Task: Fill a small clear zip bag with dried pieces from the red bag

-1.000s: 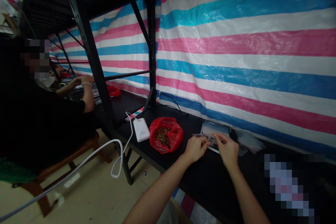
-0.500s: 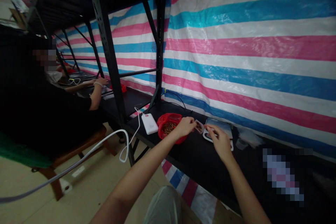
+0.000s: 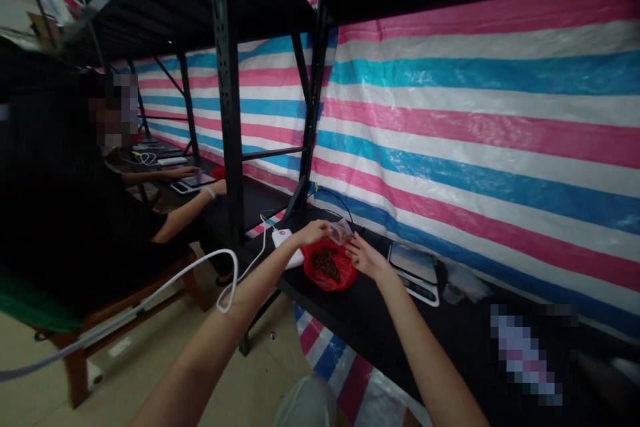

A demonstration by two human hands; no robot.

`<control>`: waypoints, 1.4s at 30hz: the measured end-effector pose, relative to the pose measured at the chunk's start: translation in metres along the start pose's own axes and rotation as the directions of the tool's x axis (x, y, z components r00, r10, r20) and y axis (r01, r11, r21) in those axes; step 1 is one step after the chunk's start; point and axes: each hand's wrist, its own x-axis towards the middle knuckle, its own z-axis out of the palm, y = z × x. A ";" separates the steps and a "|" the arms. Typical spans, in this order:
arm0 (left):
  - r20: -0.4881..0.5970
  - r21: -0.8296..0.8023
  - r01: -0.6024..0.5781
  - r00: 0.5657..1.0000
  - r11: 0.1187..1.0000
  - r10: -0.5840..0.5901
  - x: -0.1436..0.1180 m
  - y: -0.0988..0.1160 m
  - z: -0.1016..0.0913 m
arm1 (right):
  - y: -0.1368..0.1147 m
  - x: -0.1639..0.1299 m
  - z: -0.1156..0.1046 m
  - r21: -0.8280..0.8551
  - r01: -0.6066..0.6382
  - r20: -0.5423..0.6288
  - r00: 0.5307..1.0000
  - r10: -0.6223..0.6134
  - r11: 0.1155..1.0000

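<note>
My left hand (image 3: 316, 232) pinches a small clear plastic cup (image 3: 341, 231) at its left side, above the back of a red bag-lined bowl (image 3: 331, 285). Small brown pieces (image 3: 325, 263) lie in the bowl; their exact kind cannot be made out. Against the cup's right side, or just beside it, is my right hand (image 3: 367, 257), fingers apart over the bowl's right rim. Whether the cup holds anything is unclear. To the right, a flat white digital scale (image 3: 420, 290) with a dark grey plate lies on the black table (image 3: 370, 327).
A white power bank (image 3: 287, 247) with a white cable sits left of the bowl. Another clear cup (image 3: 453, 293) and clear plastic bags (image 3: 470, 282) lie right of the scale. A black shelf post (image 3: 227, 93) stands between me and a seated co-worker (image 3: 65, 200).
Both hands have moved left with the cup, from beside the scale to over the bowl. Brown pieces showed in the cup before. The scale is now uncovered, and the view has shifted.
</note>
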 end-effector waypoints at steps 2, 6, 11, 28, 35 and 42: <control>0.055 0.121 -0.002 0.998 0.993 -0.005 -0.004 -0.006 0.003 | 0.000 0.011 -0.001 -0.021 -0.015 -0.020 1.000 0.014 1.000; 0.070 0.232 0.069 0.994 0.970 -0.087 -0.012 -0.012 0.007 | -0.004 0.023 -0.004 -0.044 -0.031 -0.064 0.998 0.028 0.999; 0.058 0.389 0.118 0.987 0.914 -0.152 -0.017 -0.018 0.000 | -0.014 0.020 -0.001 -0.198 0.054 -0.045 0.997 -0.064 0.979; -0.081 0.340 0.063 0.996 0.938 -0.037 -0.011 -0.025 -0.016 | -0.012 0.024 0.006 -0.789 0.306 0.069 0.906 -0.417 0.533; -0.140 0.336 0.040 0.990 0.941 0.008 -0.015 -0.020 -0.019 | -0.014 0.012 0.016 -0.906 0.242 0.007 0.830 -0.558 0.347; -0.308 0.355 0.016 0.946 0.935 0.100 -0.017 -0.023 -0.006 | 0.006 0.009 0.023 -0.870 0.297 -0.066 0.721 -0.690 0.394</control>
